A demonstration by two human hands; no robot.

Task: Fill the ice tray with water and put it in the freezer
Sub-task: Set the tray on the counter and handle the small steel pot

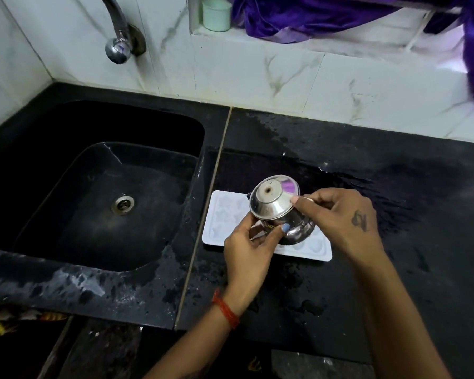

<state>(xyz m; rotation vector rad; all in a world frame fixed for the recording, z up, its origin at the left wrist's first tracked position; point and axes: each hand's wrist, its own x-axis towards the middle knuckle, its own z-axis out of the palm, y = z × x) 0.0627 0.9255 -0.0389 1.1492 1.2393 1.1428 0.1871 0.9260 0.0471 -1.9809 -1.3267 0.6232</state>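
Head view: both hands hold a small round polished steel pot (278,212), tipped bottom-up over the white moulded plastic ice tray (219,222). The left hand (248,250) pinches its belly; the right hand (337,214) grips its far side. The tray lies flat on the wet black stone counter (367,269), just beside the black sink (99,192). Recommendation: pour slowly, moving cavity by cavity; fill level cannot be judged.

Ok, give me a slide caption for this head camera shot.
Both hands tip a steel pot over a white ice tray beside the sink.
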